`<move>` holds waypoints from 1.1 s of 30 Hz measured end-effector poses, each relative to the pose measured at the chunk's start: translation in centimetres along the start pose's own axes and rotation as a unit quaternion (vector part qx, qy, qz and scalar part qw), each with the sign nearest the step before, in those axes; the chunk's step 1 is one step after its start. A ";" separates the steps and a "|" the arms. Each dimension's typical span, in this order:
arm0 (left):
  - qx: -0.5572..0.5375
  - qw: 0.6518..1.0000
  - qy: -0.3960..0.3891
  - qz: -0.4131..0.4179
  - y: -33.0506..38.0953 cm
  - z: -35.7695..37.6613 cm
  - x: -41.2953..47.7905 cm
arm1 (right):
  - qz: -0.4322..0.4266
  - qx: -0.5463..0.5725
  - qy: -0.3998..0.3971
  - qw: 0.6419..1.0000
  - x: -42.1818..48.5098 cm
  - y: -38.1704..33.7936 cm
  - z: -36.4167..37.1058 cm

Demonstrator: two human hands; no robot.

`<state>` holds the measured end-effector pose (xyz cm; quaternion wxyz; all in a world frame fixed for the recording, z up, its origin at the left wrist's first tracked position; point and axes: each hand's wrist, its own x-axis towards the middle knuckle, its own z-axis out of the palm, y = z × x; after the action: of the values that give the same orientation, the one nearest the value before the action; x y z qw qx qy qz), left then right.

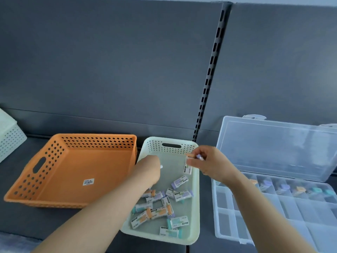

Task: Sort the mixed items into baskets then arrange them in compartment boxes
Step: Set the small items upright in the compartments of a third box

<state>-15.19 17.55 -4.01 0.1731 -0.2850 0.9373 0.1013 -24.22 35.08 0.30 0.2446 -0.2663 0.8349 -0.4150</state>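
A pale green basket in the middle holds several small wrapped erasers in purple, orange and teal. My left hand is curled over the basket's far part, with a small white item showing at its fingertips. My right hand hovers above the basket's far right corner and pinches erasers, one hanging down with an orange end, another purple-ended by the fingertips. To the right, a clear compartment box lies open, with several erasers in its far row of compartments.
An empty orange perforated basket sits left of the green one. A white perforated basket shows at the far left edge. The box's clear lid leans against the dark grey back panel. Everything rests on a dark grey surface.
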 end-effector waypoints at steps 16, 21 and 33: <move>-0.350 0.896 0.083 0.262 9.0 -2.1 -8.6 | 0.046 0.139 0.233 0.961 -10.9 7.4 -8.2; -0.251 0.929 0.077 0.259 12.6 1.7 -7.3 | 0.042 0.086 0.228 0.969 -12.7 8.9 -9.9; -0.134 0.971 0.062 0.186 15.0 4.1 -6.9 | -0.024 -0.003 0.151 0.988 -11.8 11.7 -9.2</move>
<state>-17.28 34.41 -3.80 0.0531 -0.1315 0.9607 0.2387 -24.09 53.92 -2.21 0.1050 -0.2212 0.8568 -0.4538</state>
